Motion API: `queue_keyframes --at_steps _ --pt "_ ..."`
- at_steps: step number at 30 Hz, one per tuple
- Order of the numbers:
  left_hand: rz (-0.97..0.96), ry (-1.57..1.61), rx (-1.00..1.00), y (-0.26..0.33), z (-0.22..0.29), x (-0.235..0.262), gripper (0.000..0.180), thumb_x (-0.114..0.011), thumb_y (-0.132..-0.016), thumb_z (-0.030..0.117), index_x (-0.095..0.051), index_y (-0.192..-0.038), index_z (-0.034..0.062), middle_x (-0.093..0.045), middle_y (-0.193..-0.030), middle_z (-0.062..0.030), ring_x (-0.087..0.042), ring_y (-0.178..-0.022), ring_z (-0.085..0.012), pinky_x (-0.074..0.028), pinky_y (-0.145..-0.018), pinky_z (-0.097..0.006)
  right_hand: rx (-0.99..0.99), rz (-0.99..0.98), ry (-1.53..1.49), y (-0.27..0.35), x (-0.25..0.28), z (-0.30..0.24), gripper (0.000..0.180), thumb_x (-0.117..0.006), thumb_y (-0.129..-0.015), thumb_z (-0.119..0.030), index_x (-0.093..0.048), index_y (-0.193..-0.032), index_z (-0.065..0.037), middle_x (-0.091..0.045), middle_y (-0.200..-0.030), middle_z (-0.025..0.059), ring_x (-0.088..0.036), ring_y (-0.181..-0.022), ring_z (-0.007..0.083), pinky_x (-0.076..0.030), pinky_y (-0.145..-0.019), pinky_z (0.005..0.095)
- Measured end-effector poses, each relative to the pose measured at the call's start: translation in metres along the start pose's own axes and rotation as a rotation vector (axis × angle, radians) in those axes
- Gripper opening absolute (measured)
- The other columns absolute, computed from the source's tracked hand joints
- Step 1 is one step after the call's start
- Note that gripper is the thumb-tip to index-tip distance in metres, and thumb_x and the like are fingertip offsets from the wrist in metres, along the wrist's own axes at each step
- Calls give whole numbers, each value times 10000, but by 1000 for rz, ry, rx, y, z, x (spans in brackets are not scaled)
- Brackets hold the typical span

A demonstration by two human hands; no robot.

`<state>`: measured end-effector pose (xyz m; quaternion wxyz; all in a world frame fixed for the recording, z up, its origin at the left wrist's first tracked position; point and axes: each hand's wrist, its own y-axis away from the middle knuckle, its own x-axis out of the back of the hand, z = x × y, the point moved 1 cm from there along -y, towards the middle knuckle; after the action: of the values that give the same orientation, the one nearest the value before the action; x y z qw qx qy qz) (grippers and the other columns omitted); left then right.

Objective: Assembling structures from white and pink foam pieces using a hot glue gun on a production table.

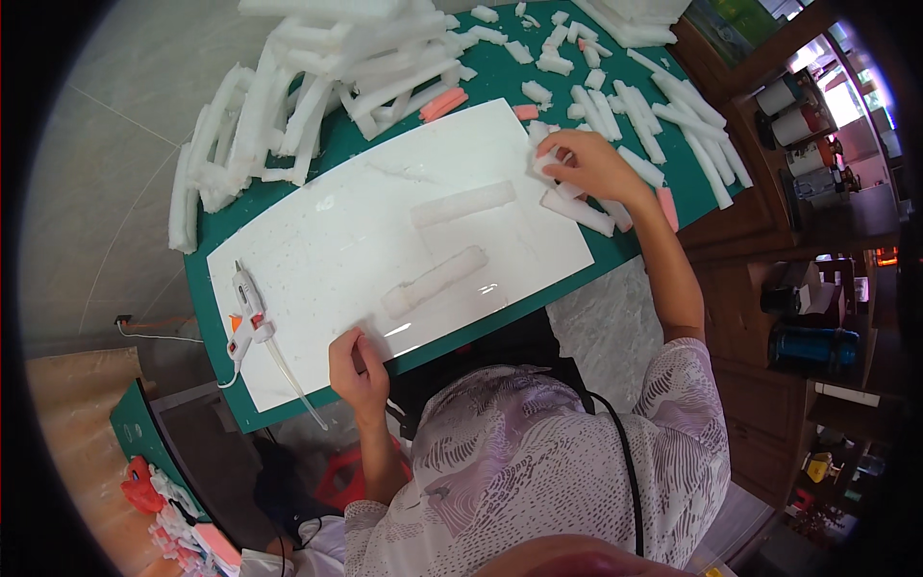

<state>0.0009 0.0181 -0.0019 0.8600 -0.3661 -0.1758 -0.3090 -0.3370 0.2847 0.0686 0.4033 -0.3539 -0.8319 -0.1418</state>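
Observation:
My right hand [588, 165] reaches to the far right edge of a white board [327, 240], its fingers closed around a small white foam piece [550, 163]. Around that hand lie loose white foam strips [577, 212] and a pink foam piece [667, 209]. My left hand [361, 371] rests at the board's near edge, loosely curled, with nothing visible in it. Two foam strips lie on the board: a straight one [463, 204] and, nearer me, one with a bulkier end [436, 282]. A white glue gun [252, 313] with a clear glue stick sits at the board's left.
A green tabletop [332, 175] carries the board. Long white foam lengths [317, 77] are heaped at the back left, beside pink strips [443, 104]. Small offcuts [555, 62] and long strips [707, 125] cover the back right. Wooden shelves [769, 221] stand on the right.

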Motion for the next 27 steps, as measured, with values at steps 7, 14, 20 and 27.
queue_keyframes --at_steps 7,14,20,27 --pt "0 15 10 -1 0 -1 116 -582 -864 -44 -635 -968 -40 -650 -888 -159 -639 -771 -264 -514 -709 -313 -68 473 6 17 68 32 232 -714 -820 -155 -668 -1017 -40 -660 -961 73 -633 -848 174 -530 -739 293" --pt "-9 11 6 -1 -1 0 120 -577 -868 -44 -638 -971 -39 -650 -888 -156 -639 -773 -260 -513 -714 -310 -166 407 -470 29 86 48 283 -654 -887 -151 -627 -1143 -33 -665 -1075 41 -597 -919 98 -479 -810 243" --pt "-16 8 34 0 -1 0 115 -578 -870 -43 -637 -969 -43 -649 -891 -156 -639 -777 -256 -512 -720 -306 6 404 -633 32 101 21 606 -660 -863 -108 -442 -1423 -31 -554 -1334 47 -569 -872 63 -473 -800 254" --pt "-12 22 58 -1 0 0 111 -582 -873 -41 -637 -970 -46 -649 -893 -153 -638 -777 -252 -511 -720 -303 158 487 -566 29 110 19 714 -676 -848 -96 -349 -1481 -37 -430 -1463 36 -547 -849 52 -455 -817 243"
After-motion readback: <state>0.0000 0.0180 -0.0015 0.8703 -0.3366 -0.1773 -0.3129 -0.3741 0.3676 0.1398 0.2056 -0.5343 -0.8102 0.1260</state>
